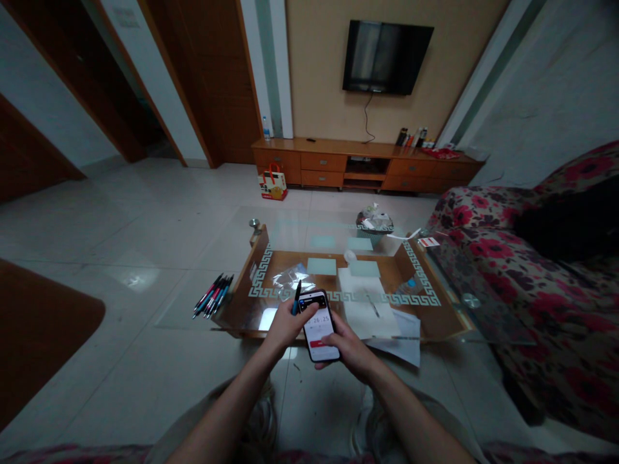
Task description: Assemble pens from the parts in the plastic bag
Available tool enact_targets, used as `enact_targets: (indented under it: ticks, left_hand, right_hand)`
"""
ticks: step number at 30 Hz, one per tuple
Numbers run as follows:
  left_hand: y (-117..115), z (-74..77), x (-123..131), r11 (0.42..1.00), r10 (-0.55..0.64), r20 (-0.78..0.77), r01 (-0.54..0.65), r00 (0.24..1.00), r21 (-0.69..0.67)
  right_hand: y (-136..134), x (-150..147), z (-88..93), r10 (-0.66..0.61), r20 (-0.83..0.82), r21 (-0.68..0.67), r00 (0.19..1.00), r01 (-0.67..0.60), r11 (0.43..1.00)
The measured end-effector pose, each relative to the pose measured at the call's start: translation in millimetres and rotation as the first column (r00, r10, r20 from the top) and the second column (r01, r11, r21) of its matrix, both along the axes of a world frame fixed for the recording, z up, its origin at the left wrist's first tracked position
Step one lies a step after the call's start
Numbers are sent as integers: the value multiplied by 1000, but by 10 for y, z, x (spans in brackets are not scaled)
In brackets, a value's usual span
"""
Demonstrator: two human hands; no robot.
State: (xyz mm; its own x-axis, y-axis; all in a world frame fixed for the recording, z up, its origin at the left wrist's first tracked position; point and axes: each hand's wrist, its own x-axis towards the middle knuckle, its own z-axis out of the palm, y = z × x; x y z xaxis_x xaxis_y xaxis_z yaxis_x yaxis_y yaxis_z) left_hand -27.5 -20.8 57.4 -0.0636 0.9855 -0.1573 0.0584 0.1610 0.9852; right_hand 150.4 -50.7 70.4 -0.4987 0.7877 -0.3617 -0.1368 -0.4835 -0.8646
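A smartphone [319,325] with a lit screen is held over the near edge of a glass coffee table [435,303]. My right hand [351,348] is closed around the phone from below and the right. My left hand [287,325] grips a dark pen [296,298] that points up, and its thumb reaches onto the phone's top edge. A bunch of several pens [213,296] lies on the glass at the table's left end.
White paper sheets [367,303] and a clear plastic bag [290,277] lie on the table. A waste basket [374,225] stands beyond it. A floral sofa [532,277] fills the right side. A TV cabinet [362,164] and a paper bag [273,183] stand at the far wall.
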Motion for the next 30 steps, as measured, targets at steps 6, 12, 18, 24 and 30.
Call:
enact_targets:
  ticks: [6,12,18,24,30]
  left_hand:
    - [8,-23,-3,1000,-17,-47,17,999,9]
    - [13,-20,2,1000,-20,-45,21,999,22]
    - [13,-26,-4,1000,-20,-11,20,1000,8]
    - [14,-27,-3,999,-32,8,32,999,2]
    - [14,-42,4,1000,-31,-5,31,1000,0]
  right_hand:
    - [-2,4,31,1,6,-9,1000,-1,1000]
    - [-8,2,-19,-10,7,-6,1000,10,1000]
    - [-9,-1,-18,-5,-7,-1,1000,5,1000]
    - [-10,2,22,-18,-17,-20,1000,18,1000]
    - [-13,1,-40,-18,-19,-3,1000,18,1000]
